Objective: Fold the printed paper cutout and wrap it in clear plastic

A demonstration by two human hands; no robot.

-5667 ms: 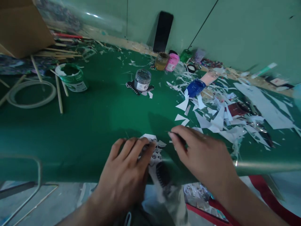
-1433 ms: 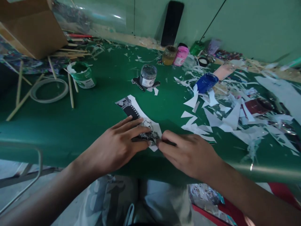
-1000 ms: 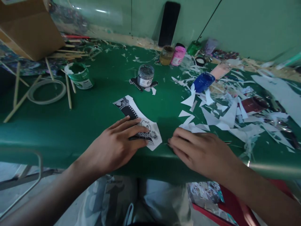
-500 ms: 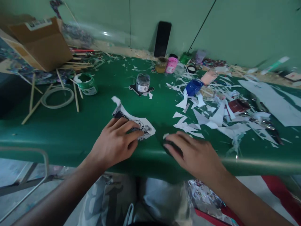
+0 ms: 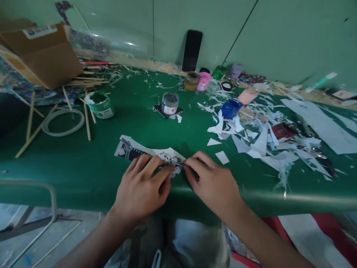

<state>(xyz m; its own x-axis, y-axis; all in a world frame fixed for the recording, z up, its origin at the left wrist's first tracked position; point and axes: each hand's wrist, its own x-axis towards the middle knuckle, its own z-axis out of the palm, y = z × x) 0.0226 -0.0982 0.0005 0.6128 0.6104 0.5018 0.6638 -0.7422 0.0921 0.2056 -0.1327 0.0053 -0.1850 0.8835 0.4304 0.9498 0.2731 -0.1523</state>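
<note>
A strip of printed paper [image 5: 134,147] with black-and-white drawings and a white margin lies on the green table before me. My left hand [image 5: 146,178] is closed over its lower edge, fingers bent and pressing on the drawing. At the strip's right end my right hand [image 5: 213,178] pinches, thumb against forefinger. Something thin and dark shows between those fingertips; its kind is too small to make out. Both hands' fingertips nearly meet. Behind the strip, a small jar [image 5: 170,104] of dark contents stands on a black-and-white paper cutout [image 5: 160,111].
White paper scraps [image 5: 259,143] are heaped to the right around a blue jar [image 5: 231,108] and a dark red jar [image 5: 284,130]. On the left are a green paint jar [image 5: 100,106], a ring [image 5: 63,122], sticks and a cardboard box [image 5: 47,56]. A phone [image 5: 192,50] leans on the wall.
My right hand has moved left from the scraps to the strip's right end. The strip has turned and shifted slightly left and down. A squarish white scrap now lies right of my right hand.
</note>
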